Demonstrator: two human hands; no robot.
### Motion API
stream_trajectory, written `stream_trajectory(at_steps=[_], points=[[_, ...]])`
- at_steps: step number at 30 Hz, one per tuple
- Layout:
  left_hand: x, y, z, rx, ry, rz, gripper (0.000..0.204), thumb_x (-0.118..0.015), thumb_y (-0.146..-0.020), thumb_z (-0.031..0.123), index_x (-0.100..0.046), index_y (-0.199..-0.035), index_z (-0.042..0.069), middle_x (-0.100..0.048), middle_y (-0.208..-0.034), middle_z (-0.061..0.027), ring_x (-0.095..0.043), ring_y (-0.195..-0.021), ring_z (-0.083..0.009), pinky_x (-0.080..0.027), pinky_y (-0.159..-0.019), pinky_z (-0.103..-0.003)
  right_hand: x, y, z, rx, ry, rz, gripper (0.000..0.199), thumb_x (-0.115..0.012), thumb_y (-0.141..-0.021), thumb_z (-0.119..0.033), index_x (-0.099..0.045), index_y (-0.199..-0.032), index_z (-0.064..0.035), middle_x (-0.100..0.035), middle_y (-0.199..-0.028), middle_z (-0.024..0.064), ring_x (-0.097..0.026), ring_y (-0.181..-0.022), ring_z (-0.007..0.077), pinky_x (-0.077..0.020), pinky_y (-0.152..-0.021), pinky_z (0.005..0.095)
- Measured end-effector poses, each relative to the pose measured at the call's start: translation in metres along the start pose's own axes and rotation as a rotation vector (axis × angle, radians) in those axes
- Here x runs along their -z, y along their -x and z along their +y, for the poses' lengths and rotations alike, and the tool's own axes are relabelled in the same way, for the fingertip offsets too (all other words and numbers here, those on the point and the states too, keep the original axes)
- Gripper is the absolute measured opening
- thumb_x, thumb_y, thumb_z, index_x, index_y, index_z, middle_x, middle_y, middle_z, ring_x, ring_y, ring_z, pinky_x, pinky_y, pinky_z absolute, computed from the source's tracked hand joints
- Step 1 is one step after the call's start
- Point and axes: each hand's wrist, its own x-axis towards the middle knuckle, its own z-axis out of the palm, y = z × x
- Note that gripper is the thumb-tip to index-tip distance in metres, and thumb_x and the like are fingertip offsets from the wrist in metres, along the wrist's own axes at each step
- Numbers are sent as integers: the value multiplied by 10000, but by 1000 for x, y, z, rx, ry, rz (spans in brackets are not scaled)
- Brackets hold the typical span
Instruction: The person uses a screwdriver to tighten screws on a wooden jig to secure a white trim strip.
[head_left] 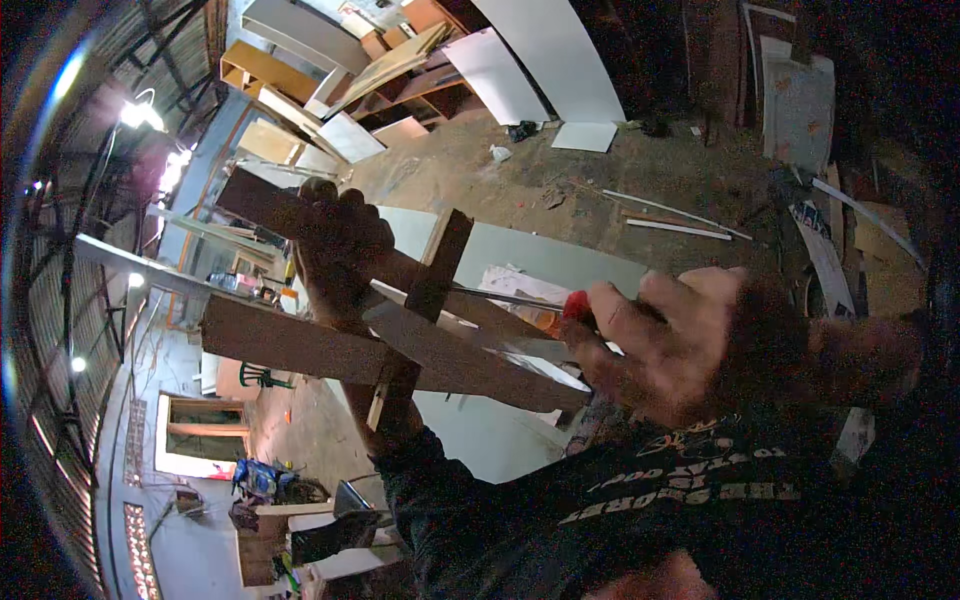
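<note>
My left hand (345, 240) is wrapped round the upper board of a dark wooden frame (290, 342) and holds it up in front of me. Two long boards run side by side in it, joined by a short crosspiece (443, 262) that stands across them. My right hand (670, 340) grips a screwdriver (577, 304) by its red handle. Its thin metal shaft points left and reaches to the crosspiece; whether the tip touches a screw I cannot make out.
A pale flat panel (560, 250) lies below the frame. Wooden cabinets and boards (400, 85) are stacked at the back, with white panels (500, 80) beside them. Thin strips (680, 230) lie on the floor. A blue bundle (262, 480) sits at lower left.
</note>
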Motion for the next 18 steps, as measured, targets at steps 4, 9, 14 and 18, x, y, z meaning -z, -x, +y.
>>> stream_trajectory(at_steps=[4, 9, 14, 18], points=[[45, -12, -12, -23, -241, 124, 221, -416, -1017, 372, -493, -1035, 166, -447, -729, -18, -423, -538, -155, -382, -475, -335, -16, -25, 6, -240, -240, -35, 278, -716, -778, -126, -637, -1035, -56, -602, -898, 138, -609, -688, 230, -567, -592, 344], [20, -2, -4, 93, 66, 19, 216, -440, -1013, 361, -508, -1017, 157, -418, -684, 2, -384, -487, -139, -355, -448, -317, -21, -22, -3, -915, -1106, 96, 325, -731, -755, -140, -616, -1039, -34, -606, -845, 126, -648, -677, 244, -568, -621, 365], [6, 3, 19, 89, 84, -119, 178, -470, -1008, 321, -517, -1016, 149, -410, -671, 2, -379, -482, -136, -357, -448, -318, -13, -17, 4, -304, -431, 50, 279, -730, -770, -233, -622, -932, -33, -611, -795, 114, -662, -620, 259, -572, -577, 366], [19, -11, -11, 86, 176, -157, 172, -528, -986, 279, -529, -1093, 144, -451, -697, -14, -442, -539, -152, -393, -469, -331, -16, -21, 1, -69, 201, -46, 266, -715, -773, -207, -634, -948, -23, -635, -825, 140, -668, -655, 270, -576, -609, 363]])
